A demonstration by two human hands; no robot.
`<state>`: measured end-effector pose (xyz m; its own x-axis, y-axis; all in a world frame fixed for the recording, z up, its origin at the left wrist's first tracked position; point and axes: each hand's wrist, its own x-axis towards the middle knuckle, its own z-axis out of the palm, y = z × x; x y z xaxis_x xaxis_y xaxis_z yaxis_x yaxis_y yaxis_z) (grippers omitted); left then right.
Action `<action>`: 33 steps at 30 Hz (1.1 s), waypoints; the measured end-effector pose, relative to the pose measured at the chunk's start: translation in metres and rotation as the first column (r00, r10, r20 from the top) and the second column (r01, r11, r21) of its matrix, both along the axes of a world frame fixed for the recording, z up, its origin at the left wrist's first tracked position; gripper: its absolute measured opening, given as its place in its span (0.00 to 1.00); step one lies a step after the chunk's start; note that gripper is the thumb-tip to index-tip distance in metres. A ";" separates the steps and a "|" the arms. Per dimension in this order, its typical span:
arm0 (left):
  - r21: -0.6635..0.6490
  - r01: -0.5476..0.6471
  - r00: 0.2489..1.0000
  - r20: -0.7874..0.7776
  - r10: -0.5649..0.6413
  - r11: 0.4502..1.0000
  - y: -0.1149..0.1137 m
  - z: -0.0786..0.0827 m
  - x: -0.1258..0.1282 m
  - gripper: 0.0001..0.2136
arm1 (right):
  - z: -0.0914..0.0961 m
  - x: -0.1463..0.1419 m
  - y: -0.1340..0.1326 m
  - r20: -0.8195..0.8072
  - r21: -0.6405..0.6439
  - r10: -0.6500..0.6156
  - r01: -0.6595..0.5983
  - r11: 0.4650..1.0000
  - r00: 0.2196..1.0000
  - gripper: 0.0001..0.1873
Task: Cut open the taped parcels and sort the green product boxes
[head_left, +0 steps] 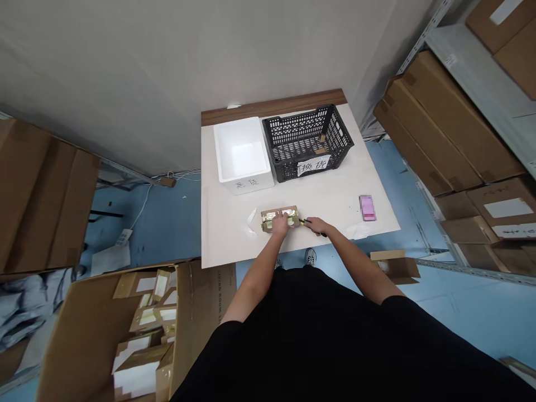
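A small cardboard box (268, 226) with shiny tape and white labels lies near the front edge of the white table (234, 245). My left hand (280, 223) is on top of the box, its fingers curved over it and holding it against the table. To the right of the box, my right hand (317, 225) is closed around a black-and-yellow utility knife (305, 222). The knife's tip is at the box's right end; the blade itself is too small to make out. A clear plastic strip (252, 218) lies left of the box.
Behind the box stand a white foam box (247, 186) and a black plastic crate (285, 170) with cardboard scraps inside. A pink phone-like object (368, 208) lies at right. A large carton (75, 335) of parcels is at lower left; shelves (456, 50) with cartons stand right.
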<state>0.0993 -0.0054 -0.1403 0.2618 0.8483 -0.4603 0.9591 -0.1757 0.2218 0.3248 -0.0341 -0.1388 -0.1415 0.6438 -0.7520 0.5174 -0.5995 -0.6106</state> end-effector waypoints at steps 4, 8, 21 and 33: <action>0.011 0.000 0.998 0.065 -0.001 1.000 0.002 0.003 -0.007 0.28 | 0.002 0.002 -0.018 -0.009 0.018 -0.060 0.060 0.998 0.998 0.16; 0.071 -0.076 0.993 0.098 0.069 0.995 0.012 0.007 -0.017 0.23 | 0.006 -0.010 -0.022 0.003 0.096 -0.140 0.139 0.986 0.990 0.14; 0.024 -0.019 0.998 0.058 0.018 1.000 0.021 -0.003 -0.030 0.33 | 0.007 -0.038 0.005 0.092 0.064 -0.241 0.236 0.970 0.966 0.13; 0.082 -0.008 0.995 0.095 0.000 0.997 0.019 -0.002 -0.031 0.29 | 0.005 -0.033 -0.020 -0.022 -0.002 -0.305 0.305 0.952 0.952 0.16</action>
